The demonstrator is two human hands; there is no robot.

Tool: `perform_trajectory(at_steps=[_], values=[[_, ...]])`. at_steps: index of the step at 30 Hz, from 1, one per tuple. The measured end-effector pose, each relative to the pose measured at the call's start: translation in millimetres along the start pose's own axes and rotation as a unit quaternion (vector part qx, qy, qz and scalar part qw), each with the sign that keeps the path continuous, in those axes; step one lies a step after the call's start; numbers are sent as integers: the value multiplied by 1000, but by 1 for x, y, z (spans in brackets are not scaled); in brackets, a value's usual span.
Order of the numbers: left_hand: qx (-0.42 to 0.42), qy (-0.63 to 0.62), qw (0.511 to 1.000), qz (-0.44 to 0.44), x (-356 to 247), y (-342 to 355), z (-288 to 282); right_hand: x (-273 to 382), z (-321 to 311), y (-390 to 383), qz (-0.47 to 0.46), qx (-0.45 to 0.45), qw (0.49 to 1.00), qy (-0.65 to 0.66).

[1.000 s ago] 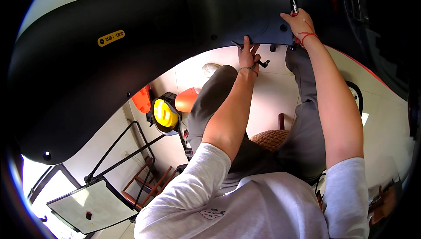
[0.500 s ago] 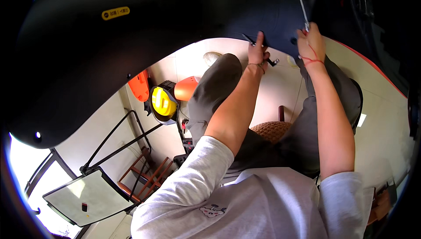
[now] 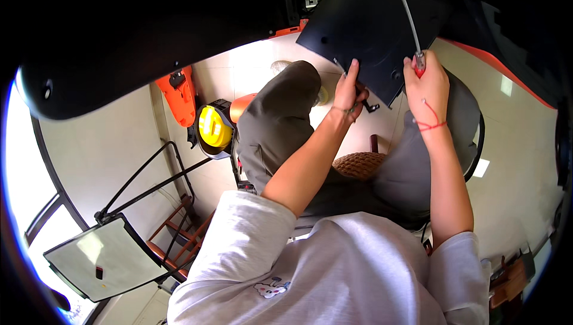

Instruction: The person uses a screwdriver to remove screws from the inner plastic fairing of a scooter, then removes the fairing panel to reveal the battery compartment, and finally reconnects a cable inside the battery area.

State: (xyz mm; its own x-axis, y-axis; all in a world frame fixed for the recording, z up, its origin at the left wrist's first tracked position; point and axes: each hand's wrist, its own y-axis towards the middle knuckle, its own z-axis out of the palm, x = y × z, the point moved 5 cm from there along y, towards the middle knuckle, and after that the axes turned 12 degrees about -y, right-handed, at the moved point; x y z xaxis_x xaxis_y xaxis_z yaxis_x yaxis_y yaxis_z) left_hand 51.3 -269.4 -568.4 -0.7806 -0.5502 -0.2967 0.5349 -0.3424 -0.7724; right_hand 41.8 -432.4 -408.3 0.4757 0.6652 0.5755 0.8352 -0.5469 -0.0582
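In my right hand (image 3: 427, 84) is a screwdriver (image 3: 420, 66) with a red and clear handle, its long metal shaft reaching up over a dark panel. My fingers close round the handle by the panel's right side. My left hand (image 3: 349, 93) is closed on a thin black tool (image 3: 372, 108) with a bent end; its other, thin end sticks out near the thumb. That thumb lies against the lower edge of the flat black panel (image 3: 358, 32), which has small round holes and sits tilted. Whether my left fingers also grip the panel is hidden.
A large black body (image 3: 149, 32) with a yellow label spans the upper left; a gap beside the panel shows inner parts. Left of my knees are an orange plastic piece (image 3: 178, 95) and a yellow object (image 3: 213, 128) in a black container. A framed stand (image 3: 95, 259) stands lower left.
The black panel has come away from the large body and tilted, baring a gap with inner parts. Both hands have moved slightly downward, still holding their tools. The view has shifted.
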Motion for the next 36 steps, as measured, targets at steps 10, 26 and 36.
perform_trajectory(at_steps=[10, 26, 36], values=[[-103, -26, 994, 7, 32, -156, -90, 13, -24, -133, -3, 110, 986, 127], [-156, 44, 986, -37, 48, -193, -150, -40, 74, -117, 11, 241, 970, -10], [-153, 65, 983, 72, 22, -165, -157, -71, 140, -116, 68, 300, 944, -119]])
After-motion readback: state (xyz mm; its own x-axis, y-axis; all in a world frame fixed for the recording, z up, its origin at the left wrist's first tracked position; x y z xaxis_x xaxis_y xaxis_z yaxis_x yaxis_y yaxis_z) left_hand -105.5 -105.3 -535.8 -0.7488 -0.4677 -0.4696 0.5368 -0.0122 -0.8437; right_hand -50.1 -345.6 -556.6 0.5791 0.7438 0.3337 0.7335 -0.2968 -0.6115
